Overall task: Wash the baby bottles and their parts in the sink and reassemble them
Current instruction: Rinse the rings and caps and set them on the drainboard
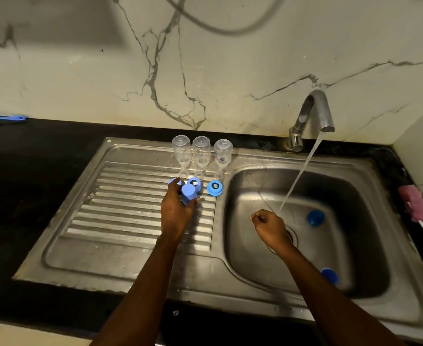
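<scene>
Left hand (178,208) is gripping a blue cap (188,193) above the drainboard (120,196), fingers curled round it. Three clear bottles (201,156) are standing inverted just behind, with blue rings (214,188) lying at their mouths. Right hand (270,227) is hovering over the basin (245,191), fingers curled, nothing visible inside. Two loose caps (315,217) are lying in the basin. Faucet (315,108) is running. Pink brush (413,204) is resting on the table (30,183), far right.
</scene>
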